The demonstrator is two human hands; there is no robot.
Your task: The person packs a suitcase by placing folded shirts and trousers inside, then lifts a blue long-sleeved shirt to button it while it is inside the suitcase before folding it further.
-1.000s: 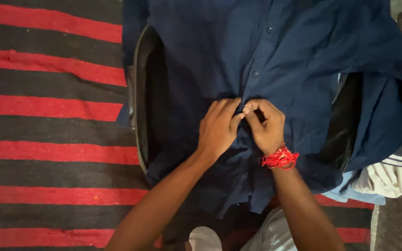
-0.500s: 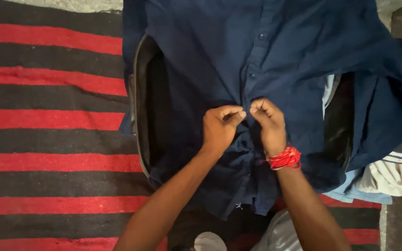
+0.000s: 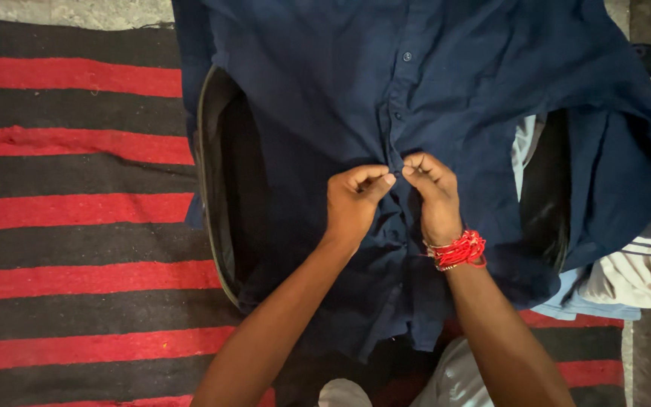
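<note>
Navy button-front shirt (image 3: 446, 90), spread over an open dark case (image 3: 224, 188) on a red-and-black striped rug (image 3: 77, 211): left hand (image 3: 352, 203) and right hand (image 3: 432, 196) fingers pinched closed on its placket, apparently mid-buttoning.

Dim, even light (soft shadows), sharp focus, perhaps slight edge blur.
</note>
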